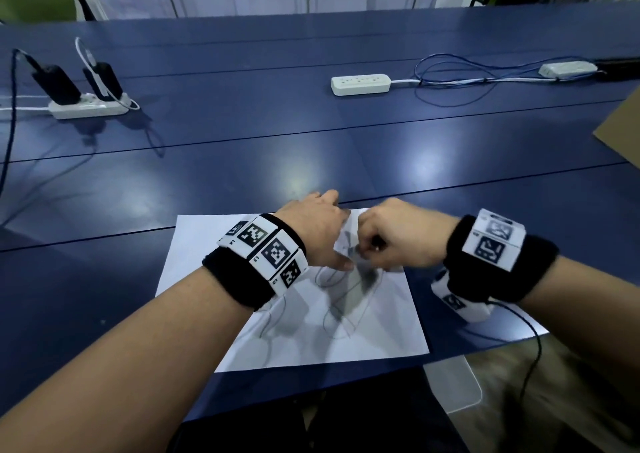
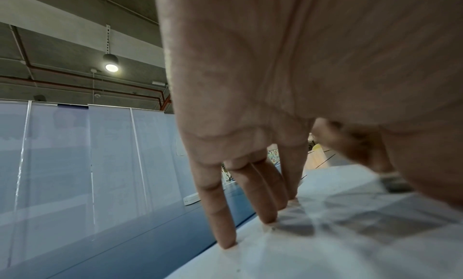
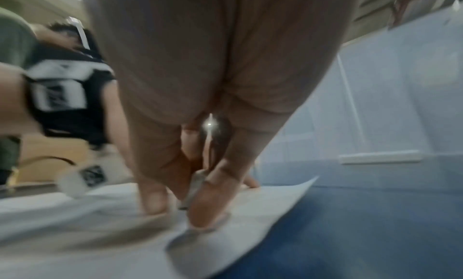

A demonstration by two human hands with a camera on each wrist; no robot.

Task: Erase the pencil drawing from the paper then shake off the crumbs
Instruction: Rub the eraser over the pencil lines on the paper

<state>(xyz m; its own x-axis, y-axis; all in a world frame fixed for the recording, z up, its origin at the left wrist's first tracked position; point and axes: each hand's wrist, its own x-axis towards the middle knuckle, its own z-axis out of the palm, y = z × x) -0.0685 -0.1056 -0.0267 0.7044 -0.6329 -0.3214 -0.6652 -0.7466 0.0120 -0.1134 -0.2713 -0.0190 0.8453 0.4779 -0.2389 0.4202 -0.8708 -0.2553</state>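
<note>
A dark blue table (image 1: pixel 242 147) fills most of the head view, with a white power strip (image 1: pixel 88 108) at the upper left carrying two black adapters (image 1: pixel 57 83) and another white power strip (image 1: pixel 361 84) near the upper centre. To its right, looped blue cables (image 1: pixel 450 82) run to a third white strip (image 1: pixel 568 69) at the upper right. A brown cardboard sheet (image 1: pixel 623 130) juts in at the right edge, and a lit ceiling lamp (image 2: pixel 111 63) hangs at the upper left of the left wrist view.

Paper (image 1: pixel 214 244) on table (image 1: pixel 311 147) near edge — power strips (image 1: pixel 361 84) behind.
</note>
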